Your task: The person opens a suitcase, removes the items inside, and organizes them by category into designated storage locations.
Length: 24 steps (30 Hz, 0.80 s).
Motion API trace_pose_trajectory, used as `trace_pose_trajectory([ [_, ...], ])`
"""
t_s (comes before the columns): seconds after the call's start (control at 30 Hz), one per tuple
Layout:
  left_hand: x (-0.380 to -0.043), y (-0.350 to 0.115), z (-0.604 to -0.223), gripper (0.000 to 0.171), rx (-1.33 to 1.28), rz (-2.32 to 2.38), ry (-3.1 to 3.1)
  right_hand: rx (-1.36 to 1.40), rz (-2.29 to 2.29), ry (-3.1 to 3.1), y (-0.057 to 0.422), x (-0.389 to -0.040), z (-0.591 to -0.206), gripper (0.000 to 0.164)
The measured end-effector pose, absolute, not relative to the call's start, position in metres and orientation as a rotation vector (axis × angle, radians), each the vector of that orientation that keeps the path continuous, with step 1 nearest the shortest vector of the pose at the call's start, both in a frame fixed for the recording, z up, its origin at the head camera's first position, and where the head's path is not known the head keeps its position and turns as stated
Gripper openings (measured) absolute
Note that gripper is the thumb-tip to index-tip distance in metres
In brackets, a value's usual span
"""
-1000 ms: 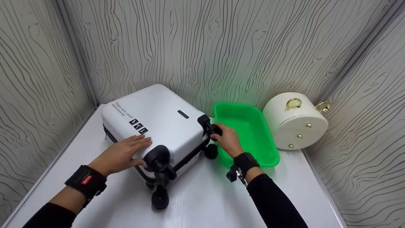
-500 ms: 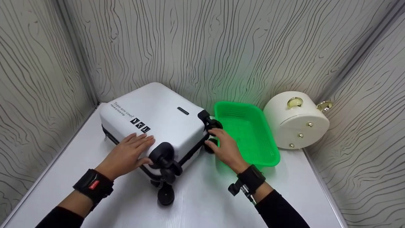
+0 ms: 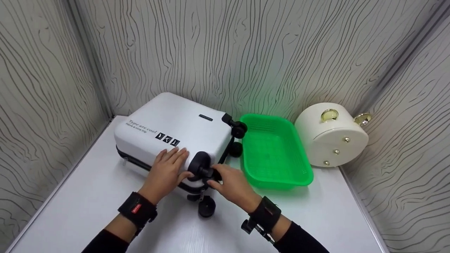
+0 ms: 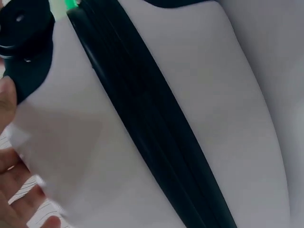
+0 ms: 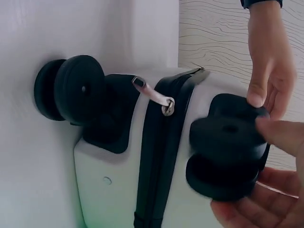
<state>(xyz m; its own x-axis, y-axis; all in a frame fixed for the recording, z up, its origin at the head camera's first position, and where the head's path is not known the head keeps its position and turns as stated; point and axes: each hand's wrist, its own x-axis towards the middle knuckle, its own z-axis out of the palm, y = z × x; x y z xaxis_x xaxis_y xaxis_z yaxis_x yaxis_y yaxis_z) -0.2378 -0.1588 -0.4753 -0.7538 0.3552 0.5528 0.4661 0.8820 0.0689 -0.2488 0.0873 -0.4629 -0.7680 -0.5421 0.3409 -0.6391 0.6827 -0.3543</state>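
A white hard-shell suitcase [image 3: 179, 119] lies flat on the white table, its black wheels pointing toward the near right. My left hand [image 3: 165, 174] rests on the top shell with fingers fairly straight, thumb beside the black mount of the near upper wheel. That wheel [image 5: 228, 142] sits between the thumb and curled fingers of my right hand [image 3: 233, 184]; it looks blurred in the right wrist view. Below it, another wheel [image 5: 78, 88] stands against the table. A metal zipper pull [image 5: 151, 92] sticks out from the black zipper seam [image 4: 147, 109].
Right of the suitcase is a green plastic basket [image 3: 270, 154], close to the far wheels [image 3: 239, 130]. A cream round case [image 3: 330, 137] with gold rings and studs leans beside it. Wood-grain-patterned panels [image 3: 225, 52] enclose the back and sides.
My right hand has left the far upper wheel and come to the near one. The suitcase has turned, its near corner swinging right, and my left hand has moved right with it.
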Motion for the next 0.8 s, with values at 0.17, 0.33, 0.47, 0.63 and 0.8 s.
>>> trace_pose_trajectory([
  [0.17, -0.24, -0.144, -0.48, 0.067, -0.521, -0.339, -2.516, 0.953, 0.683, -2.619, 0.096, -0.254, -0.466, 0.041],
  [0.33, -0.245, -0.136, -0.481, 0.067, -0.498, -0.329, -2.504, 0.955, 0.744, -2.572, 0.104, -0.261, -0.467, 0.04],
  [0.47, -0.247, -0.133, -0.485, 0.066, -0.482, -0.331, -2.436, 0.951, 0.747, -2.569, 0.106, -0.264, -0.466, 0.04],
  [0.63, -0.235, -0.119, -0.513, 0.055, -0.454, -0.482, -2.19, 0.951, 0.767, -2.58, 0.106, -0.264, -0.467, 0.04],
  [0.8, -0.213, -0.094, -0.549, 0.041, -0.341, -0.594, -2.14, 0.938, 0.783, -2.586, 0.107, -0.262, -0.47, 0.04],
])
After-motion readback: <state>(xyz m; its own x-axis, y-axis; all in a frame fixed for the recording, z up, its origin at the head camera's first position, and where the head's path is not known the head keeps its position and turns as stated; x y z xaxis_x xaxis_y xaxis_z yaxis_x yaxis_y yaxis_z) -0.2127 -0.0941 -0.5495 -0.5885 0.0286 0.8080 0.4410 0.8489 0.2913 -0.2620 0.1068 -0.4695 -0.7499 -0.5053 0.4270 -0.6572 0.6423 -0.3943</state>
